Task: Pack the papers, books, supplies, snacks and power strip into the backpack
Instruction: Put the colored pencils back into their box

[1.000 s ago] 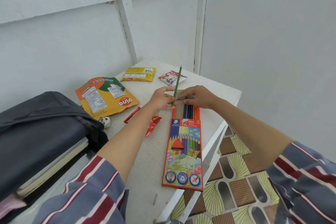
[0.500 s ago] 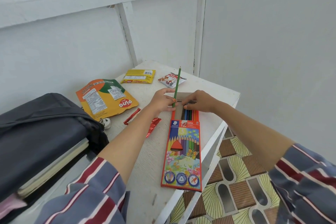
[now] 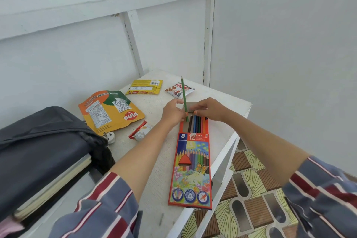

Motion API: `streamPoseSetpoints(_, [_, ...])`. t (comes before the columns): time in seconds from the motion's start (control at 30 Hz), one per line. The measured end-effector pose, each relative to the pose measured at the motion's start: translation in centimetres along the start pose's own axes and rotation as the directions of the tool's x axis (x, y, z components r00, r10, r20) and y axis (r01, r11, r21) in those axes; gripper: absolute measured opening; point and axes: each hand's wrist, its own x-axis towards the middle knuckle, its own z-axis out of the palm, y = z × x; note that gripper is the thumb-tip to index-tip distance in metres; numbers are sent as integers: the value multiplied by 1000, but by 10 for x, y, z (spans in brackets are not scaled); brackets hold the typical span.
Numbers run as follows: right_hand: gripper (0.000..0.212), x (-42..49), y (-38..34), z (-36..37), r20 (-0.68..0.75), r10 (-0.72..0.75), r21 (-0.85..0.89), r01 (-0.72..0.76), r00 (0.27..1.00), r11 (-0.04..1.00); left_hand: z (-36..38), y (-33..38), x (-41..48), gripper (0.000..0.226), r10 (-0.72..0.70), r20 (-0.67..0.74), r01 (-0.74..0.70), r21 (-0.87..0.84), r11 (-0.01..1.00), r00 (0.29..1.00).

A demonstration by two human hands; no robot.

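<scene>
White table (image 3: 218, 137) bears your pencil box (image 3: 191, 170). Your left hand (image 3: 173, 112) pinches a green pencil (image 3: 184, 98); your right hand (image 3: 210, 109) pinches the pencil box's open end.

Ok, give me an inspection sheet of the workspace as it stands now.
Surface: white table, set in a wall corner.
Job's things: open backpack at left, books inside; pencil box open near the right edge; orange snack pouch, yellow packet, small snack packet and red wrapper lie loose.
Clutter: nothing seen.
Hands: left hand pinches green pencil, lower end at the box mouth; right hand holds the box's flap.
Cables: white plug beside the backpack; cord hidden.
Surroundings: white walls, patterned floor tiles.
</scene>
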Motion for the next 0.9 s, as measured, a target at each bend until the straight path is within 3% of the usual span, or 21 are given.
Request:
streamPoseSetpoints(0.17, [28, 0, 3, 0, 14, 31, 25, -31, 999, 999, 4, 8, -2, 50, 99, 24, -102, 230, 968, 995])
streamPoseSetpoints(0.3, [28, 2, 5, 0, 28, 58, 5, -58, 998, 998, 12, 11, 0, 64, 141, 33, -141, 458, 878, 989])
streamPoseSetpoints(0.47, [27, 3, 4, 1, 6, 68, -3, -68, 998, 998, 12, 15, 0, 60, 134, 48, -135, 606, 784, 990])
streamPoseSetpoints(0.67, [27, 6, 2, -1, 1, 68, -39, -68, 998, 997, 4, 18, 3, 49, -25, 152, -63, 550, 833, 988])
streamPoseSetpoints(0.8, [29, 5, 2, -1, -8, 65, -39, -65, 998, 997, 3, 12, 4, 40, 80, 52, -94, 401, 911, 995])
streamPoseSetpoints(0.9, [30, 4, 2, -2, -8, 69, -19, -69, 998, 997, 6, 8, 2, 36, 110, 102, -136, 289, 948, 989])
